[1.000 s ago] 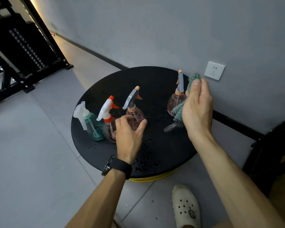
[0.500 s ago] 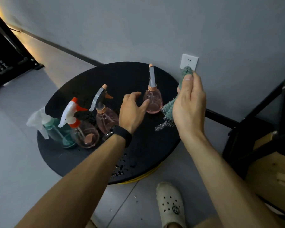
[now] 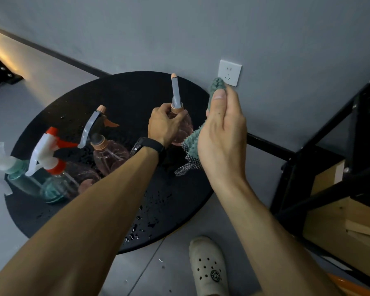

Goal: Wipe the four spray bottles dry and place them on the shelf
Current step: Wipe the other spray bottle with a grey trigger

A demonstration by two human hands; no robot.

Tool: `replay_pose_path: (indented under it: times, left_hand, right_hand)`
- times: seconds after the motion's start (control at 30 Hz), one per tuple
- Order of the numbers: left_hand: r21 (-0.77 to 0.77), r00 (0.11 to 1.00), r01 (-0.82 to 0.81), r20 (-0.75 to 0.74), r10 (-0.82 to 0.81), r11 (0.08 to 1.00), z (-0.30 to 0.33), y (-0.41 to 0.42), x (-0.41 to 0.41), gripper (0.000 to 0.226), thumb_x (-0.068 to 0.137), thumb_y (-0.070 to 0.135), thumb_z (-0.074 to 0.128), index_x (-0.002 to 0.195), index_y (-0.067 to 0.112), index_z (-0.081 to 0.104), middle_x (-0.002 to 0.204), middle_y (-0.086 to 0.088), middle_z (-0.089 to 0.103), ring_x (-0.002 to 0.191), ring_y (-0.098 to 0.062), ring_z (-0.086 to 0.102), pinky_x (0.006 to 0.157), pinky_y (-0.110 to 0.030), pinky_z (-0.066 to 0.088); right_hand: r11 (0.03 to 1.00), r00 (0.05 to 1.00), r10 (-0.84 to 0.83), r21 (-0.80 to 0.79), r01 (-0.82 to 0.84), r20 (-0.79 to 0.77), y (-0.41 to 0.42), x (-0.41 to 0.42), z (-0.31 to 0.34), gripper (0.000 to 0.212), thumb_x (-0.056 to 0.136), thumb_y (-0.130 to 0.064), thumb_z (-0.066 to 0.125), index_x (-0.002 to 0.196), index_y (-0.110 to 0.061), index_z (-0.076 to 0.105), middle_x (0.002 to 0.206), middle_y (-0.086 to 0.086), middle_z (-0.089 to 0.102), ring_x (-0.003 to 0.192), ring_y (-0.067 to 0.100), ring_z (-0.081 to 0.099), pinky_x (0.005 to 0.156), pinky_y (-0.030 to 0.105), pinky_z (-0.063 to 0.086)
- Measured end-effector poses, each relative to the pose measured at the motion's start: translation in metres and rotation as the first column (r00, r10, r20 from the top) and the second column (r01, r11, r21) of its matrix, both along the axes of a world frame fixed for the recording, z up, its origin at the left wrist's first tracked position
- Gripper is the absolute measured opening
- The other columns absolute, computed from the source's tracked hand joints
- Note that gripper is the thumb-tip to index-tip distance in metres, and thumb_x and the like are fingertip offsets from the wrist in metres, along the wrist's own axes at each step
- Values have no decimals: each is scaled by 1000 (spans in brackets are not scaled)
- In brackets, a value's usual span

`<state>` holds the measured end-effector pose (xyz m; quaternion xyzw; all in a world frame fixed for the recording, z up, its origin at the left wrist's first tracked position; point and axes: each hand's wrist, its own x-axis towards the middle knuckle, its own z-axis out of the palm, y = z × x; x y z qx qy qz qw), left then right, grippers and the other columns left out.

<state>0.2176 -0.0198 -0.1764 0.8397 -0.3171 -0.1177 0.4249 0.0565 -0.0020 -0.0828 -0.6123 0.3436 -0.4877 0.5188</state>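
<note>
The left hand [image 3: 165, 124] reaches across the round black tabletop [image 3: 120, 90] and grips the far pink spray bottle [image 3: 183, 127] at its neck, fingers and thumb curled round the top of the body just below the peach collar. That bottle has a grey trigger head with a peach nozzle pointing up and away. It sits at the far right part of the tabletop; whether its base rests on the surface cannot be told, as the hand and the cloth cover it. A black wristband [image 3: 150, 145] is on the left wrist.

The right hand [image 3: 222, 133] is raised just to the right of that bottle, fingers nearly straight and together, thumb pressed in, pinching a green cloth [image 3: 193, 144]. One end of the cloth shows above the fingertips; the other hangs below the palm with a checked edge, and lies just beside the bottle.

Three more bottles stand upright in a row at the left: a second pink spray bottle [image 3: 109, 154] with grey trigger, a clear bottle with red and white trigger [image 3: 51, 154], and a green bottle with white trigger [image 3: 13, 169], blurred at the frame edge. Water droplets [image 3: 141, 223] lie on the near part of the tabletop.

A white wall socket [image 3: 229, 72] is on the grey wall. A black-framed shelf with wooden boards [image 3: 333, 189] stands at the right. A white clog [image 3: 208, 268] is on the floor.
</note>
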Motion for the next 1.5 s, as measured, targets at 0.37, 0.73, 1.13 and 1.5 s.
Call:
replay_pose_path:
  times: [0.37,0.73,1.13,1.5]
  left_hand:
    - [-203,990,-8,-137,-21,979,26,53,-19,30,90,47,69,111,25,67,104,2,72,95,-15,69,87,-41,58]
    - [-433,825,-110,-542,-161,895,99,157,-52,25,100,41,55,107,18,59,98,3,70,92,-14,68,94,-45,57]
    - [-552,667,-266,-698,-263,791,107,210,-60,28,105,33,48,104,16,70,100,-8,69,96,-21,68,92,-38,54]
    - [-516,458,-330,-820,-344,790,103,233,-41,39,96,31,39,104,10,70,98,-14,57,81,-27,61,68,-38,51]
  right_hand:
    - [998,996,-57,-40,55,-64,-4,-6,1,40,103,-30,29,126,-11,56,117,3,64,106,14,61,93,22,47]
    - [989,985,142,-25,-145,-98,29,2,16,37,105,-29,31,125,-12,56,115,-4,65,106,7,61,96,27,49]
    - [655,734,457,-369,-660,-502,112,29,18,43,105,-27,30,146,-16,38,153,-2,37,143,7,26,116,32,30]
    - [665,663,452,-269,-696,-597,118,44,19,49,97,-37,53,144,-26,41,148,-10,42,137,4,34,106,22,34]
